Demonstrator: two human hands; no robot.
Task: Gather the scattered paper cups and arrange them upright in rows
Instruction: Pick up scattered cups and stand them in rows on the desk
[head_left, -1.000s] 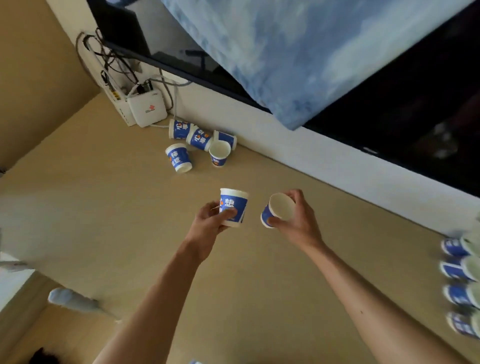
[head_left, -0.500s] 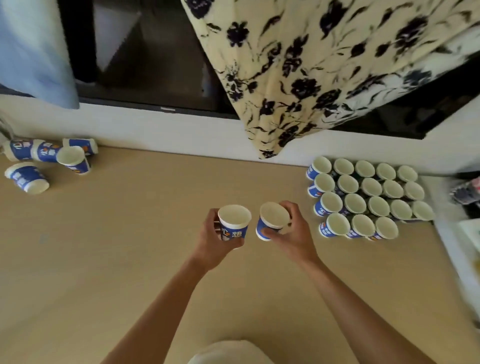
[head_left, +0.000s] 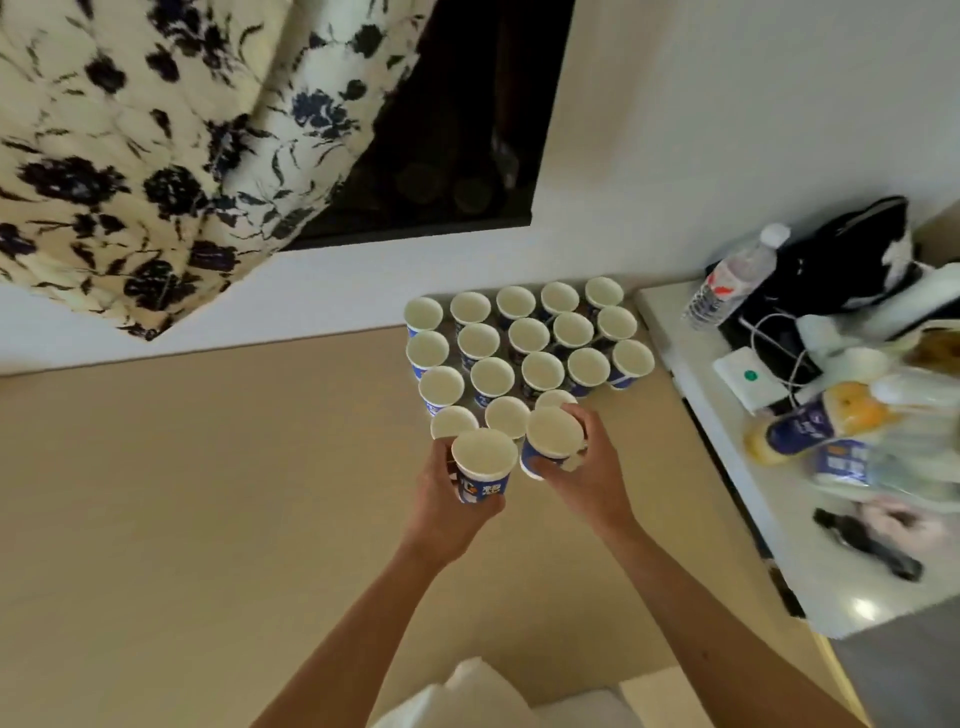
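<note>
Bare forearms come up from the bottom edge over a tan tabletop (head_left: 182, 493), both reaching toward the far right corner. Left hand (head_left: 447, 499) has its fingers wrapped round a blue-and-white paper cup (head_left: 484, 465), mouth up, pretty much upright. Right hand (head_left: 587, 467) is closed on a second cup (head_left: 554, 439) just beside it, tipped a bit toward the camera. Can't tell if either one touches the tabletop.

Right behind them, basically in the way, is the block of upright cups (head_left: 530, 345), rows packed rim to rim back to the white wall (head_left: 311, 306). The two held cups overlap its nearest, part-filled row.

Off the tabletop's right edge there's a white side counter (head_left: 737, 499) with clutter: a plastic water bottle (head_left: 732, 280), a dark bag (head_left: 852, 254), a small white box with cables (head_left: 748, 382), some blurry packets. Further back, floral fabric (head_left: 156, 140) hangs over a dark opening (head_left: 467, 130).
</note>
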